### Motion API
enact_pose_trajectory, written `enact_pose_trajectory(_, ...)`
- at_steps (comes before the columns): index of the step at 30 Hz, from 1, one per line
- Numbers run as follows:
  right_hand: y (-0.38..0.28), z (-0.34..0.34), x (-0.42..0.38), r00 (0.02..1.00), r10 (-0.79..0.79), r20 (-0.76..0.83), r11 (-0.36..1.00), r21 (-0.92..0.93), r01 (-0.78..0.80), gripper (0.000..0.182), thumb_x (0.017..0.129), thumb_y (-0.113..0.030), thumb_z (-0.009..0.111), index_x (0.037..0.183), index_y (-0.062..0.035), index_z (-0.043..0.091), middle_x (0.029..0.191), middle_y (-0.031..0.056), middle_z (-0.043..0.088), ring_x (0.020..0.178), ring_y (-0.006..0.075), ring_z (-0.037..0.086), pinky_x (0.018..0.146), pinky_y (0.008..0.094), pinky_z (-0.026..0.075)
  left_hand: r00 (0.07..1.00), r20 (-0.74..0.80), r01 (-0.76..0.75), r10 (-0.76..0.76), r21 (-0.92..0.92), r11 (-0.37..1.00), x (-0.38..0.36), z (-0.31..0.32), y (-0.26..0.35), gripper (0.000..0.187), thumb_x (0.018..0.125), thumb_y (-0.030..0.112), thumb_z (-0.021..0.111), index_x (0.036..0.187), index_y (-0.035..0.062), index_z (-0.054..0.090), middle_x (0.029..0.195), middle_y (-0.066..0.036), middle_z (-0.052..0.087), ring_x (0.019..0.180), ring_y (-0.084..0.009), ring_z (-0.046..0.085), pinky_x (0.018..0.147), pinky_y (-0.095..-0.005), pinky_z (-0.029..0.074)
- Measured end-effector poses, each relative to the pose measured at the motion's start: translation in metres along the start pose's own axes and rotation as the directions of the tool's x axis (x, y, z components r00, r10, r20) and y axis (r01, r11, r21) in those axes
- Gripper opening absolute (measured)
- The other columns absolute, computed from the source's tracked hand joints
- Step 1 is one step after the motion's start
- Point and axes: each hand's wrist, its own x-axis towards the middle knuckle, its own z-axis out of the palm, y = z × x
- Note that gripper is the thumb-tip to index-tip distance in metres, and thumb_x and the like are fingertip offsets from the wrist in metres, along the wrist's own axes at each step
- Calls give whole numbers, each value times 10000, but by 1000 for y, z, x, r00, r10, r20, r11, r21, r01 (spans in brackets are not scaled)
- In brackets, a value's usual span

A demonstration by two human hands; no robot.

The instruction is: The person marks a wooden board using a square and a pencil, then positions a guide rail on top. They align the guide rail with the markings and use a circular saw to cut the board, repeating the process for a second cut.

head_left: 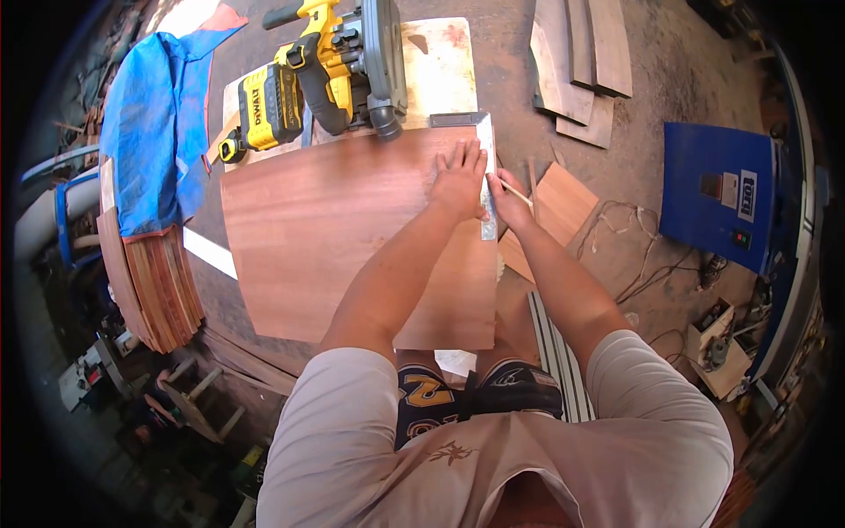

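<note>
A wide reddish-brown wooden board (352, 255) lies in front of me. Along its right edge rests the metal blade of a try square (486, 141), with its dark stock across the board's far corner. My left hand (459, 187) is open and lies flat on the board, its fingers stretched out against the blade. Just right of the blade, my right hand (510, 202) is closed around a pencil (518, 192), whose tip is close to the blade's edge.
A yellow DeWalt circular saw (330, 75) stands beyond the board. At left, a blue tarp (163, 114) hangs over stacked planks (158, 282). Curved wood pieces (563, 70), a smaller panel (563, 211), cords (629, 238) and a blue machine (717, 194) are at right.
</note>
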Motion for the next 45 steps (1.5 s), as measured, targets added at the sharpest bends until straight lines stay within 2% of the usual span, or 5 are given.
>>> enact_pose_trajectory(13,48,1,13,1000,-21,10,997,-79,22,256,1003,-241,495,1062,-23,614,829,49,613,741,165,541,708,330,455,948,-318,-7,-31,-117,993,29,-16,-50,835,529,465,861,1212,74,582,1478,-230,334,1404,-397,257,1042,-636,267)
enact_pose_trajectory(18,51,-14,19,988,52,146,998,-30,-48,323,1006,-327,486,1130,-53,604,1009,29,579,964,131,520,853,294,432,953,-300,-12,-49,-198,980,48,3,-49,1026,518,534,864,1375,147,454,1488,-173,344,1427,-394,216,1038,-737,199)
enact_pose_trajectory(21,41,-10,18,993,-31,113,998,-47,37,269,1004,-310,476,967,-59,563,772,-42,439,720,84,415,627,264,363,968,-244,2,-62,-242,970,48,-2,-46,1014,538,490,873,1389,150,440,1490,-210,320,1430,-427,179,1043,-743,181)
enact_pose_trajectory(28,35,-16,20,972,145,185,988,25,-152,414,1023,-368,443,1241,-23,515,1102,54,560,1041,143,508,915,313,402,973,-228,-15,-41,-239,971,35,-6,-45,1053,517,467,888,1432,276,404,1520,-237,243,1422,-475,152,1022,-780,152)
enact_pose_trajectory(45,42,-14,21,975,102,198,992,58,-116,385,1029,-337,444,1231,-21,529,1109,62,575,1035,142,521,920,309,403,982,-175,34,-70,-203,979,41,-7,-45,1025,579,445,861,1456,235,374,1549,-235,178,1435,-472,97,1007,-786,155)
